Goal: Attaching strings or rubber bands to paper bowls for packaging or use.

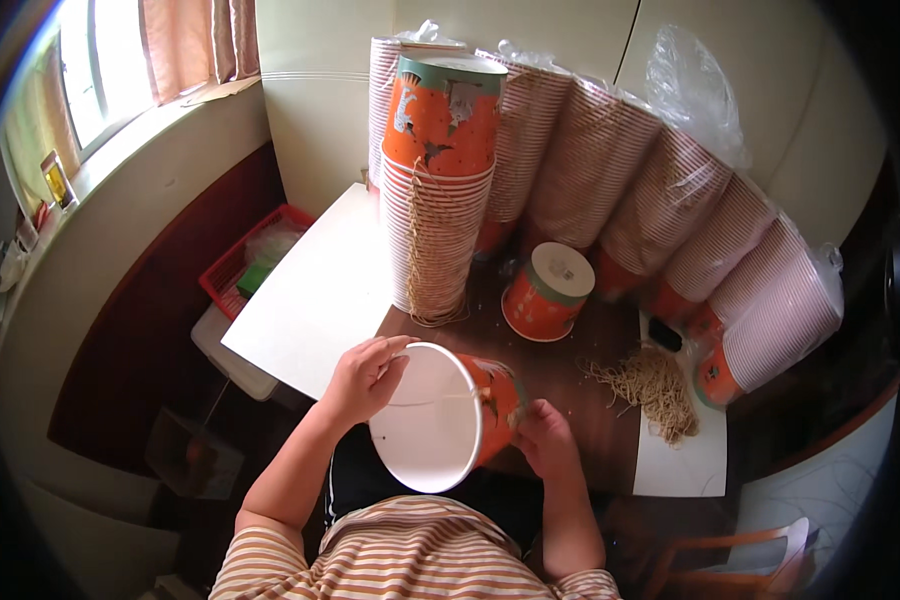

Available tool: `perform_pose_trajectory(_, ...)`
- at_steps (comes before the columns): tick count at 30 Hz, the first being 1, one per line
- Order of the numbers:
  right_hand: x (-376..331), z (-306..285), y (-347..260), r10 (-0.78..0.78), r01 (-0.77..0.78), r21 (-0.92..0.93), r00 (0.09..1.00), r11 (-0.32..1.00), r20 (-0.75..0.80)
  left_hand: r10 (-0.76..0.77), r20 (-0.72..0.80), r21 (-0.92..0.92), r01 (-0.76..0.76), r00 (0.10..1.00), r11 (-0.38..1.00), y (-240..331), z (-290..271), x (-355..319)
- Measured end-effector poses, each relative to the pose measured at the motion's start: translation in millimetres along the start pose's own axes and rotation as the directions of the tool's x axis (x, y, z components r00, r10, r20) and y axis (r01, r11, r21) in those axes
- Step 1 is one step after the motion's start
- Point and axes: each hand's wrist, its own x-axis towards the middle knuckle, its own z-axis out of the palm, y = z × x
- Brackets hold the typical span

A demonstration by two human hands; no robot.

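An orange paper bucket (497, 400) lies tipped in front of my body, its white mouth (425, 420) facing left. A thin line, perhaps a string, crosses its white inside. My left hand (368, 378) is closed at the upper rim, thumb and fingers together. At the green base end, the fingers of my right hand (545, 435) are closed on the bucket's side; part of them is hidden behind it. A tall stack of upturned buckets (438, 210), with twine handles (420, 250) hanging down its side, stands beyond my hands.
One upturned bucket (550, 292) stands on the brown table. Right of it lies a heap of twine cords (655, 390), partly on a white board (685, 465), near a black object (664, 335). Plastic-wrapped bucket stacks (595, 160) line the wall. A red basket (232, 265) sits at the left.
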Motion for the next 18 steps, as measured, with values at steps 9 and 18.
perform_pose_trajectory(9, -10.8, 19.7, -3.6, -0.259, 0.249, -0.092, 0.959, 0.964, -0.113, 0.177, 0.188, -0.141, -0.152, 0.966, 0.978, 23.6, 10.8, -22.4)
perform_pose_trajectory(18, -6.3, 32.9, 3.6, -0.451, 0.472, -0.008, 0.836, 0.881, -0.313, 0.369, -0.123, -0.039, -0.376, 0.921, 0.926, 40.3, 49.0, -64.6)
